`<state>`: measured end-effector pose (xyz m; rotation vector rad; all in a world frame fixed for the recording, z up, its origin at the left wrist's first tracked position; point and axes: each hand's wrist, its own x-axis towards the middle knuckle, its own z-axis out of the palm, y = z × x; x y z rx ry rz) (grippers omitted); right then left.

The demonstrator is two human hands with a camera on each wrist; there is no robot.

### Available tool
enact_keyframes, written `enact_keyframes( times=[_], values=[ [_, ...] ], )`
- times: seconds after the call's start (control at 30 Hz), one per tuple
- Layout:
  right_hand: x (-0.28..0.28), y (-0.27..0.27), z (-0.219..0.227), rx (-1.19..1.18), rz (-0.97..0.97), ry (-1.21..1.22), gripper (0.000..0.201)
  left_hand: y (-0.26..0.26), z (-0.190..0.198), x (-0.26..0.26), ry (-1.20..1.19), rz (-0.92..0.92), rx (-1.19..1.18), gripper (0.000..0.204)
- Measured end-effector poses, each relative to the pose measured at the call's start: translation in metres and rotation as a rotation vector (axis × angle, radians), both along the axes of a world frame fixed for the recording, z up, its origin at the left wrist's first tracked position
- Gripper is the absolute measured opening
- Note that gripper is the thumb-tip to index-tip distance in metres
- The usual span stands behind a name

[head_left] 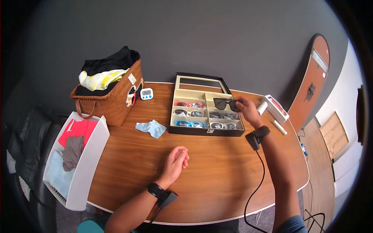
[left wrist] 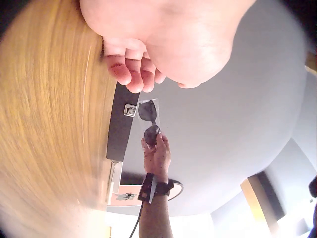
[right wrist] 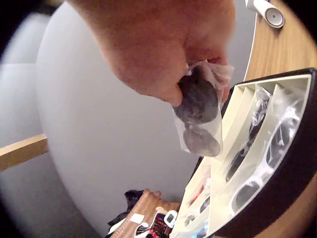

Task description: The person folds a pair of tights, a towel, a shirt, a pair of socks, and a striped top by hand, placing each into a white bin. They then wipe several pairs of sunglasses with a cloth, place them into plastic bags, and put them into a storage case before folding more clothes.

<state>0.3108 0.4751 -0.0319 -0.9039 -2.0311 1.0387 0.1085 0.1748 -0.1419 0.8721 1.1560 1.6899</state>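
My right hand (head_left: 249,110) pinches dark sunglasses (head_left: 221,103) at one end, above the far right part of a black display case (head_left: 229,133). A clear plastic sleeve wraps the sunglasses, as the right wrist view shows. The case's windowed lid stands raised, and its cream compartments hold red sunglasses (head_left: 189,104), blue sunglasses (head_left: 190,124), white-framed sunglasses (head_left: 225,126) and other pairs, some in plastic. My left hand (head_left: 175,161) rests side-down on the table in front of the case, fingers loosely bent and holding nothing.
A brown basket (head_left: 112,110) of clothes and a white timer (head_left: 146,94) stand at the back left. A light blue cloth (head_left: 152,128) lies left of the case. Folded clothes fill a white box (head_left: 93,155). At right are a white box (head_left: 276,108) and a white cylinder (head_left: 262,108).
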Motion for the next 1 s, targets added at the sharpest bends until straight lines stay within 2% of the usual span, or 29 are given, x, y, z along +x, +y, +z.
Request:
enact_keyframes(
  times=[0.03, 0.17, 0.23, 0.27, 0.33, 0.4, 0.47, 0.53, 0.6, 0.67, 0.73, 0.77, 0.8, 0.87, 0.9, 0.93, 1.0],
  values=[
    [-0.005, 0.014, -0.002, 0.114, 0.013, -0.084, 0.014, -0.001, 0.003, 0.001, 0.004, -0.007, -0.013, 0.020],
    [-0.026, 0.052, -0.011, 0.025, 0.123, -0.098, 0.014, 0.001, 0.002, 0.000, 0.003, -0.040, -0.034, 0.020],
    [-0.029, 0.065, -0.020, 0.141, 0.106, -0.282, 0.016, 0.001, 0.005, 0.001, 0.005, -0.065, -0.053, 0.018],
    [-0.031, 0.070, -0.026, 0.138, 0.108, -0.282, 0.016, 0.001, 0.006, 0.001, 0.004, -0.064, -0.056, 0.018],
    [-0.039, 0.068, -0.030, 0.530, 0.011, -0.677, 0.018, 0.002, 0.004, 0.000, 0.006, -0.065, -0.078, 0.017],
    [-0.044, 0.065, -0.038, 0.566, -0.005, -0.662, 0.021, 0.003, 0.003, 0.000, 0.017, -0.070, -0.079, 0.018],
    [-0.046, 0.066, -0.045, 0.684, 0.093, -0.615, 0.020, 0.002, 0.002, 0.001, 0.029, -0.083, -0.079, 0.018],
    [-0.048, 0.061, -0.042, 0.643, 0.073, -0.649, 0.019, 0.003, 0.005, 0.001, 0.049, -0.074, -0.069, 0.018],
    [-0.051, 0.055, -0.036, 0.627, -0.051, -0.897, 0.018, 0.003, 0.002, 0.000, 0.042, -0.077, -0.079, 0.017],
    [-0.052, 0.060, -0.036, 0.665, -0.080, -0.964, 0.022, 0.004, 0.001, 0.000, 0.035, -0.073, -0.081, 0.017],
    [-0.053, 0.051, -0.034, 0.476, -0.193, -0.760, 0.029, 0.003, 0.001, -0.002, 0.015, -0.088, -0.082, 0.017],
    [-0.050, 0.051, -0.037, 0.471, -0.186, -0.623, 0.035, 0.001, 0.000, -0.003, 0.013, -0.085, -0.084, 0.017],
    [-0.051, 0.039, -0.034, 0.469, -0.181, -0.630, 0.035, 0.001, 0.002, -0.002, 0.016, -0.085, -0.078, 0.017],
    [-0.052, -0.005, -0.015, 0.460, -0.151, -0.239, 0.034, 0.003, 0.004, -0.001, 0.007, -0.089, -0.074, 0.016],
    [-0.051, -0.027, -0.009, 0.430, -0.107, -0.170, 0.037, 0.002, 0.004, -0.001, 0.009, -0.092, -0.078, 0.017],
    [-0.049, -0.044, -0.013, 0.245, -0.001, -0.015, 0.043, 0.002, 0.004, -0.002, 0.017, -0.095, -0.083, 0.017],
    [-0.046, -0.122, 0.017, -0.070, 0.294, 0.199, 0.049, 0.002, 0.003, -0.003, 0.007, -0.105, -0.108, 0.017]
  ],
)
